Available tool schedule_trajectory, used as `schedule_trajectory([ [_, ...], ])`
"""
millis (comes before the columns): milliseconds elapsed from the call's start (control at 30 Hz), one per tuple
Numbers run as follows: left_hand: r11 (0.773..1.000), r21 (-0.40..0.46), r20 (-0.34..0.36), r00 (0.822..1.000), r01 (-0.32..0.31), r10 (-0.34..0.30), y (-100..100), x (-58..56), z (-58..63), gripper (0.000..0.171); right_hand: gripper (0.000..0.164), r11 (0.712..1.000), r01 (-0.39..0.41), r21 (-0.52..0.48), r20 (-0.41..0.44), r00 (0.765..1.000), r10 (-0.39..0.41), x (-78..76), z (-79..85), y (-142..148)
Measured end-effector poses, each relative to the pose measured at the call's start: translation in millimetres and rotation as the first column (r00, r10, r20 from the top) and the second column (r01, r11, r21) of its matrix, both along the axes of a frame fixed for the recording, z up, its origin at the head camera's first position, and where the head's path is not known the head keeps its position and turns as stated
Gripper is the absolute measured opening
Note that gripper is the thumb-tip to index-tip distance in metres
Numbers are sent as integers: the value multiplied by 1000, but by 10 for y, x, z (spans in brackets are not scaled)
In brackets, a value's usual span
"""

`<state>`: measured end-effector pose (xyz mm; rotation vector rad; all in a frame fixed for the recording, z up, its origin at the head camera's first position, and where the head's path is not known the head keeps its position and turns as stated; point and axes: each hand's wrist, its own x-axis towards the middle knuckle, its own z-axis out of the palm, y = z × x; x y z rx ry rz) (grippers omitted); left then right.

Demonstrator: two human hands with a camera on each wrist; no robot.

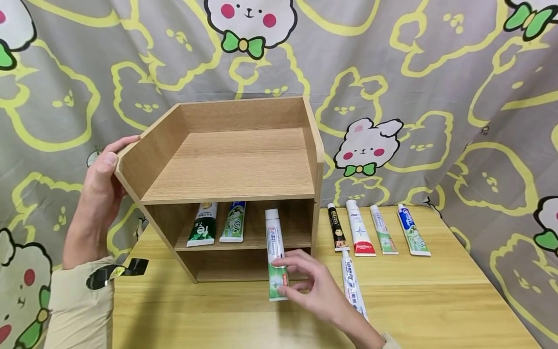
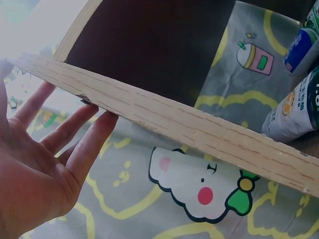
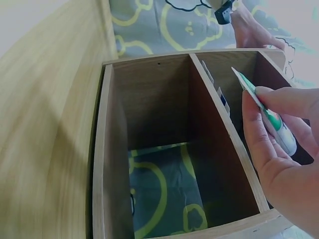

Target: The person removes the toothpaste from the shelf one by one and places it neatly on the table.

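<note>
My right hand (image 1: 311, 286) pinches a white and green toothpaste tube (image 1: 274, 252) near its flat end, cap up, in front of the wooden shelf (image 1: 244, 165). In the right wrist view, thumb and fingers hold the tube (image 3: 273, 119) by the opening of the middle compartment. My left hand (image 1: 102, 184) holds the shelf's upper left corner, thumb at the front edge. In the left wrist view its fingers (image 2: 94, 144) touch the side panel. A dark green and white tube (image 1: 205, 225) and a green and blue tube (image 1: 234, 223) lie in the middle compartment, at the left.
Right of the shelf on the table (image 1: 444, 300) lie a black tube (image 1: 336, 228), a red and white tube (image 1: 361, 230), a white and green tube (image 1: 383, 232) and a blue and green tube (image 1: 413, 231). A white tube (image 1: 352, 283) lies nearer, partly behind my right forearm. Patterned cloth (image 1: 436, 97) hangs behind.
</note>
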<state>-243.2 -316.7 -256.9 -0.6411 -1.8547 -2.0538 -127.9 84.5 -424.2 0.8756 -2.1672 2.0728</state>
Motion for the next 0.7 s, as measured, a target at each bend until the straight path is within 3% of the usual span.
schedule_trajectory([
  [400,1000,6,-12,1000,-12,12,23,-1,3,59,40,998,48,31,-64,997,-46,95,48,102],
  [700,1000,5,-9,1000,-22,22,25,0,-2,58,39,998,68,18,-159,985,-65,144,85,185],
])
